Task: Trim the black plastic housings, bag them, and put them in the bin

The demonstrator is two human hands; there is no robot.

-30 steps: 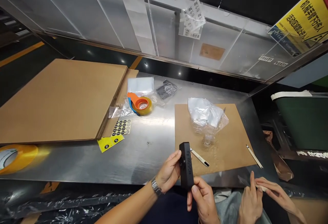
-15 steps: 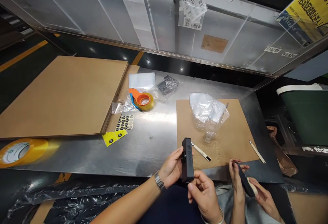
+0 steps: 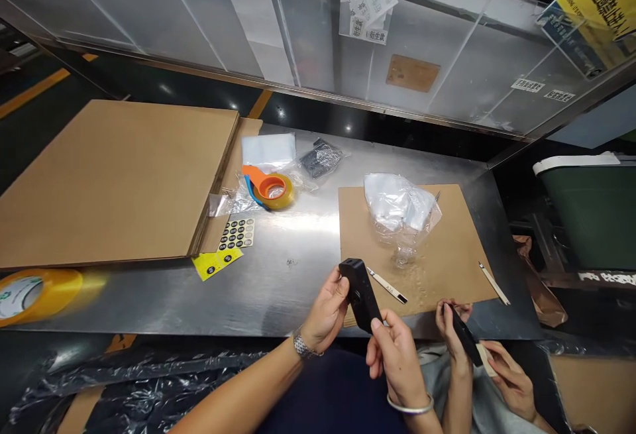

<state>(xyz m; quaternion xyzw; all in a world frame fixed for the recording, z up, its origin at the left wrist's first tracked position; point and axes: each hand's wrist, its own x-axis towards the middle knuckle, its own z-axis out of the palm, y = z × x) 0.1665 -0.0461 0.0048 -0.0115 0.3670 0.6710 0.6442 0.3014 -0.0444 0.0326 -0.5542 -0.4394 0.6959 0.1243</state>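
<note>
Both my hands hold a slim black device (image 3: 360, 292) just above the near edge of the steel table (image 3: 293, 275). My left hand (image 3: 325, 311), with a metal watch at the wrist, grips the device's left side near the top. My right hand (image 3: 395, 354), with a bangle at the wrist, pinches its lower end with the thumb on top. The device leans with its top toward the left. A narrow white strip (image 3: 387, 285) lies on the brown cardboard sheet (image 3: 447, 262) right behind it.
To my right, another person's two hands (image 3: 454, 328) hold a similar black device (image 3: 464, 336). On the table are a crumpled clear bag (image 3: 400, 212), an orange tape dispenser (image 3: 271, 190), sticker sheets (image 3: 233, 238), flat cartons (image 3: 114, 179) and a yellow tape roll (image 3: 30, 291). A green bin (image 3: 591, 212) stands far right.
The black device has tipped from upright to leaning left in my hands. The other person's hands have picked up a black device and brought it closer to the table edge.
</note>
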